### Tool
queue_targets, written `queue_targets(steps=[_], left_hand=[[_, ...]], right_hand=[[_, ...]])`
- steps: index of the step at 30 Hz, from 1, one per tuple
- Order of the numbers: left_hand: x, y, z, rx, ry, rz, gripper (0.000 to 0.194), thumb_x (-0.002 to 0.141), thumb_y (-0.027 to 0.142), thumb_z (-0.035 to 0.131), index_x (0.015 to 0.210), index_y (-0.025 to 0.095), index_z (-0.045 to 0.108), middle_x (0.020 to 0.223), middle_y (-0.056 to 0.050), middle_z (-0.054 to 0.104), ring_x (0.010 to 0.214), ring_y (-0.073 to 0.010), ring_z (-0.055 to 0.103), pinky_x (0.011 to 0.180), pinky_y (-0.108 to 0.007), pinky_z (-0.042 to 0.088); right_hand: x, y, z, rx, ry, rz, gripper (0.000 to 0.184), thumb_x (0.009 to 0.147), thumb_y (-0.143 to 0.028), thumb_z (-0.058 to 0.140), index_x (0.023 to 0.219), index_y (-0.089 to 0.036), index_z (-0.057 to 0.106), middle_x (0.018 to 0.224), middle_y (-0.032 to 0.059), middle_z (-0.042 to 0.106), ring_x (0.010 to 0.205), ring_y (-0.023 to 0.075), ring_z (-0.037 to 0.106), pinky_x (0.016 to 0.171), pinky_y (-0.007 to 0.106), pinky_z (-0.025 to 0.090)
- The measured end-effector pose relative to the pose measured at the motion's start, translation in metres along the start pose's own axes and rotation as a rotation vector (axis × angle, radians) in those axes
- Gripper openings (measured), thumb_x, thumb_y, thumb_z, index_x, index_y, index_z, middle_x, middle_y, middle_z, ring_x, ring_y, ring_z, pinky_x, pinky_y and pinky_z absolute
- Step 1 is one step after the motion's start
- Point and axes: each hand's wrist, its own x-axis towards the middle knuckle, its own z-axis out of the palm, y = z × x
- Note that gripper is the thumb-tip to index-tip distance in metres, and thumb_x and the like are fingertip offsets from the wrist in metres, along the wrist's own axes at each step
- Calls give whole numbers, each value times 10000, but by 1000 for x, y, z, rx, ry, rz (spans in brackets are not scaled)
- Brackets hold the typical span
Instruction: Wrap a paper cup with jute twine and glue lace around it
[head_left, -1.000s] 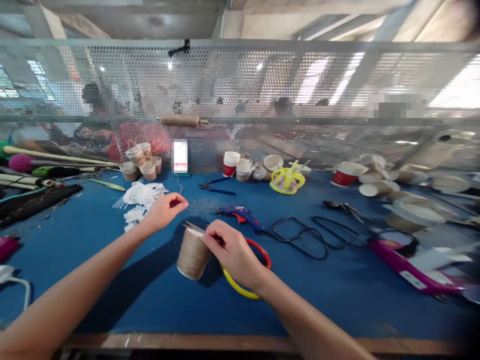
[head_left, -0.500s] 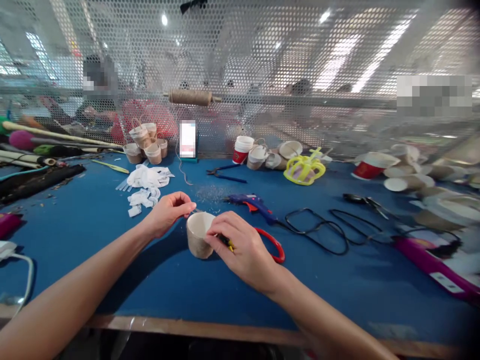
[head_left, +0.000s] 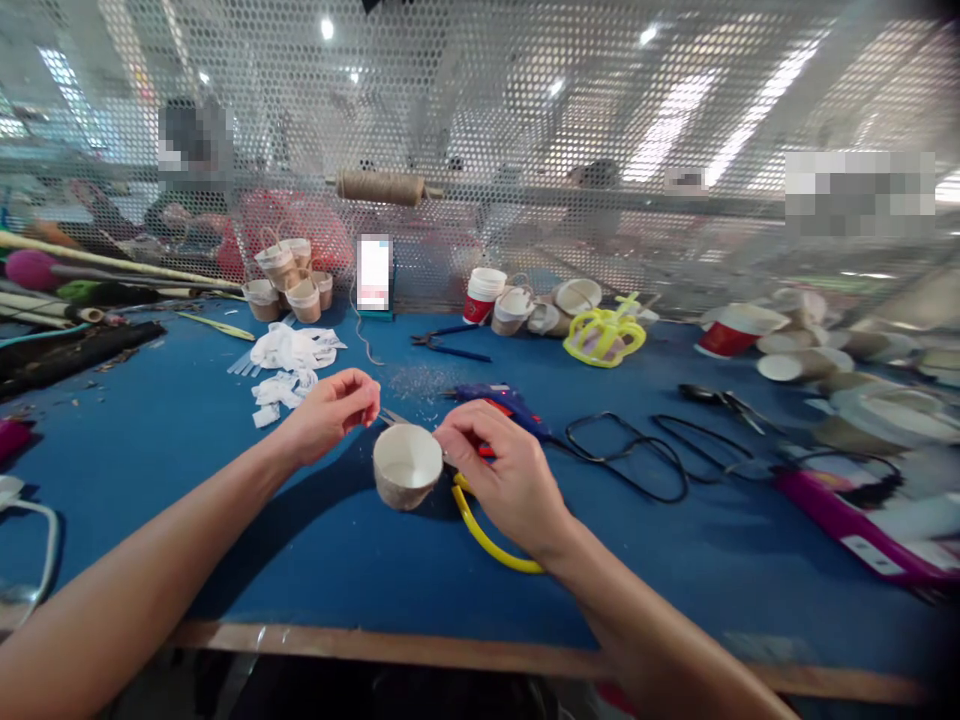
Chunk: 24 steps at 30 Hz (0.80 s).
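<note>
1 brown-sided paper cup (head_left: 405,487) sits over scissors (head_left: 487,546), rim pinched in the right hand (head_left: 511,475), apparently leaving its opposite side accessible; the left hand's (head_left: 336,412) fingertips close narrowly, any contents indiscernible.

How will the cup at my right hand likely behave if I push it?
The cup is probably light: the right hand seems to pinch just its rim. Its thin wall may dent. Round-sided, it could roll if tipped.

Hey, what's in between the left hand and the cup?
In the head view, the pointed blades of the scissors show between the left hand and the cup; they run on behind its rim.
</note>
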Motion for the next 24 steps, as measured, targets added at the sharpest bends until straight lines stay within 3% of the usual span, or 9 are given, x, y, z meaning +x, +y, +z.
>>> queue_targets(steps=[6, 8, 9, 10, 12, 14, 17, 19, 24], left_hand=[[-4, 30, -22, -34, 4, 197, 378, 755, 423, 586, 521, 180, 414, 548, 25, 477, 560, -107, 487, 600, -280, 422], [-6, 30, -26, 180, -88, 129, 238, 733, 419, 617, 698, 186, 582, 738, -33, 618, 731, -165, 580, 707, -327, 454], [-8, 27, -25, 285, -184, 66, 260, 705, 395, 653, 871, 198, 615, 890, -62, 649, 866, -203, 593, 786, -359, 448], [-10, 22, -23, 376, -301, -6, 428, 669, 360, 691, 1057, 219, 577, 1049, -85, 632, 1005, -238, 565, 866, -394, 420], [-13, 10, -16, 470, -424, -65, 741, 565, 293, 770, 1230, 227, 451, 1178, -115, 574, 1113, -279, 512, 948, -448, 358], [-15, -2, -7, 542, -432, -54, 817, 544, 277, 786, 1259, 194, 400, 1222, -142, 530, 1143, -292, 481, 968, -455, 336], [-16, -12, 4, 546, -471, 3, 758, 554, 274, 781, 1214, 172, 423, 1203, -130, 534, 1122, -284, 491, 961, -429, 350], [-17, -14, 7, 488, -451, -6, 664, 565, 266, 771, 1150, 166, 474, 1158, -119, 565, 1103, -283, 505, 941, -414, 371], [-20, -9, 8, 53, -382, -214, 548, 603, 270, 747, 1094, 172, 523, 1143, -122, 604, 1047, -256, 562, 883, -371, 421]], right_hand=[[14, 19, -18, -60, 207, 178, 238, 870, -325, 452, 727, -172, 564, 692, 31, 609, 603, 123, 534, 575, 243, 438], [18, 27, -24, -155, 219, 242, 273, 888, -344, 407, 778, -161, 576, 723, 41, 631, 619, 127, 563, 579, 239, 453], [20, 30, -27, -218, 210, 269, 281, 896, -341, 388, 804, -156, 579, 744, 48, 638, 641, 133, 577, 596, 242, 462], [22, 33, -29, -281, 194, 296, 274, 898, -326, 382, 829, -151, 581, 767, 53, 643, 669, 139, 589, 622, 246, 469], [26, 38, -35, -388, 147, 355, 215, 880, -274, 416, 873, -148, 591, 820, 62, 651, 733, 155, 604, 694, 266, 472], [31, 44, -39, -486, 74, 432, 164, 843, -223, 477, 909, -146, 607, 893, 85, 652, 818, 187, 609, 774, 304, 454], [40, 61, -43, -625, -104, 600, 161, 813, -203, 560, 931, -115, 624, 974, 146, 632, 930, 248, 600, 824, 359, 438], [45, 74, -44, -667, -242, 713, 220, 830, -247, 580, 1004, -115, 605, 1032, 129, 612, 938, 229, 597, 798, 367, 470], [47, 94, -45, -660, -432, 814, 309, 867, -299, 543, 1144, -163, 537, 1151, 85, 558, 977, 203, 577, 801, 385, 492]])
